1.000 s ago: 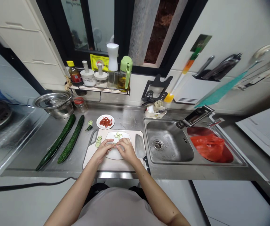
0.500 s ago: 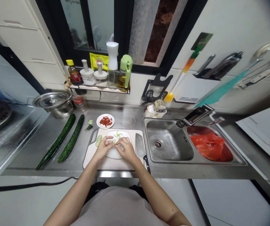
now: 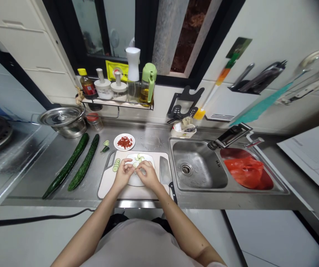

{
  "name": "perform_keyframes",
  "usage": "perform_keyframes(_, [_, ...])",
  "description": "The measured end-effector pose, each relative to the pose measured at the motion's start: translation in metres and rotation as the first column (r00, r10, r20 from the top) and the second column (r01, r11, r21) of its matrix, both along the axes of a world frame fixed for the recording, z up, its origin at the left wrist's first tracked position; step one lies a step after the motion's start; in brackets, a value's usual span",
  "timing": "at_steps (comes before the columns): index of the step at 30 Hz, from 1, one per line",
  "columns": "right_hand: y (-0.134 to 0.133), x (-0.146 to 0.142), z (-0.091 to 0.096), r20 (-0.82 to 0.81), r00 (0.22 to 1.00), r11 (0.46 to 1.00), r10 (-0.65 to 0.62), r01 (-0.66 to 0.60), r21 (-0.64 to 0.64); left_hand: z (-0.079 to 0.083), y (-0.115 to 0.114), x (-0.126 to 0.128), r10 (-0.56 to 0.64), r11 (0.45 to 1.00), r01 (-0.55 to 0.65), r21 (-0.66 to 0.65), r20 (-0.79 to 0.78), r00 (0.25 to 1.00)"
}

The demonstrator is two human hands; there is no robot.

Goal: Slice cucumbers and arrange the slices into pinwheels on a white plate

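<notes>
Over a white plate (image 3: pixel 136 181), my left hand (image 3: pixel 124 172) and my right hand (image 3: pixel 147 174) meet fingertip to fingertip. Both are closed in a pinch on a small pale-green cucumber slice (image 3: pixel 135 165), partly hidden by the fingers. Several thin cucumber slices (image 3: pixel 140 158) lie fanned out on the far part of the plate. The plate rests on a light cutting board (image 3: pixel 109 189). Left of it, an overlapping row of cucumber slices (image 3: pixel 116 165) lies on the board. A knife (image 3: pixel 165 172) lies along the board's right side, its black handle towards me.
Two whole cucumbers (image 3: pixel 85 163) lie on the steel counter at left, near cucumber end pieces (image 3: pixel 105 149). A small plate of red bits (image 3: pixel 124 142) stands behind the board. To the right is a sink (image 3: pixel 201 167) with a red plastic bag (image 3: pixel 244 172) in its second basin.
Both hands stay over the plate. Their fingertips have shifted slightly, and more of the pale slice between them shows now. The whole view has moved a little.
</notes>
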State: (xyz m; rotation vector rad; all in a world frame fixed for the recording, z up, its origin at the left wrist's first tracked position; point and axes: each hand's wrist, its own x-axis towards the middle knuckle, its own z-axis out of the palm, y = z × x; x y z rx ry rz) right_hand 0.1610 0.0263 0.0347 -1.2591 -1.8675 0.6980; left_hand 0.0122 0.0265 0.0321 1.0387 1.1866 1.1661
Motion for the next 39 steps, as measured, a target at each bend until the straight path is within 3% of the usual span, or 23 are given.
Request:
perform_keyframes(7, [0.003, -0.005, -0.002, -0.099, 0.994, 0.999, -0.043, 0.04, -0.031, -0.001, -0.004, 0.006, 0.053, 0.996, -0.051, 0.075, -0.02, 0.998])
perform_keyframes(28, [0.004, -0.008, -0.011, -0.18, 0.98, 0.993, -0.087, 0.072, -0.089, -0.004, -0.008, 0.014, 0.08, 0.996, -0.078, 0.035, -0.041, 0.996])
perform_keyframes(33, [0.003, 0.0, -0.02, -0.134, 0.986, 0.992, -0.101, 0.089, -0.094, -0.015, -0.006, 0.017, 0.063, 0.998, -0.062, 0.027, -0.032, 0.997])
perform_keyframes(39, [-0.002, 0.017, -0.037, 0.045, 0.991, 0.981, -0.126, 0.131, -0.145, -0.039, -0.003, 0.028, 0.02, 0.995, -0.029, -0.099, -0.094, 0.995])
